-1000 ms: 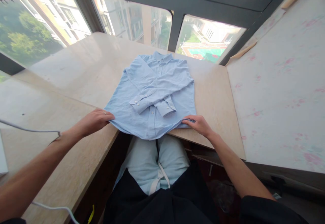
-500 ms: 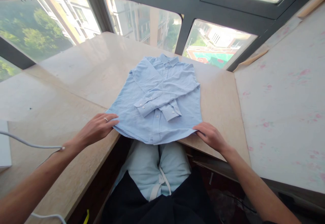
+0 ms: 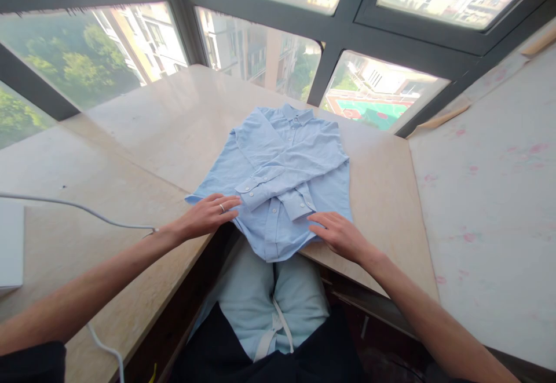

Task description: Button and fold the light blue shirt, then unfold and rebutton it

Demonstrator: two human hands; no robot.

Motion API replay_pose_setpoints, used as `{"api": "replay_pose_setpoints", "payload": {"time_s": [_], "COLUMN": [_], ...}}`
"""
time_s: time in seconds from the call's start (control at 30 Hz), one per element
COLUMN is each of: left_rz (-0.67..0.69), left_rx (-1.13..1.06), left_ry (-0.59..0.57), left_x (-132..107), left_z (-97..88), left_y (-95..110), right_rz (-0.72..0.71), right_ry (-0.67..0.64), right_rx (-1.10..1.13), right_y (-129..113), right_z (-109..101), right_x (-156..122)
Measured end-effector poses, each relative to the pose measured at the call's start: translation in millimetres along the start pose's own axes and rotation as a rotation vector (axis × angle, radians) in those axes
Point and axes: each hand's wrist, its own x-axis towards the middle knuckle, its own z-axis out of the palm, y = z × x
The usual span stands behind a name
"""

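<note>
one desk runs up to the windows. one shirt lies front up on it, collar toward the windows and hem toward the person, where it juts past the desk's front edge; its long axis runs away from the body, far end leaning slightly right. two sleeves cross over the front. two hands are on its lower part: left hand and right hand, both with fingers loosely outstretched, pinching nothing visible. two cuffs lie between them. one ring is on the left hand.
</note>
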Motion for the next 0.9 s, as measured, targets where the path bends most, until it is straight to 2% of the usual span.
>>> {"api": "replay_pose_setpoints", "payload": {"time_s": [0.17, 0.33, 0.4, 0.57, 0.7, 0.9], "left_rz": [-0.064, -0.133, -0.112, -0.045, -0.072, -0.104], "left_rx": [0.049, 0.030, 0.004, -0.011, -0.003, -0.020], "left_ry": [0.037, -0.065, -0.130, -0.293, -0.360, -0.316], "left_x": [12, 28, 35, 45, 44, 42], "left_z": [7.0, 9.5, 2.2, -15.2, -12.0, -2.5], "left_y": [-8, -20, -23, -25, -27, -27], "right_rz": [0.133, 0.272, 0.301, 0.227, 0.242, 0.168], "right_ry": [0.120, 0.222, 0.173, -0.138, -0.221, -0.282], "right_rx": [-0.055, -0.030, 0.070, 0.336, 0.172, -0.128], "right_y": [15, 23, 26, 36, 42, 32], "right_z": [5, 15, 14, 4, 0, 11], "right_x": [6, 8, 10, 16, 18, 28]}}
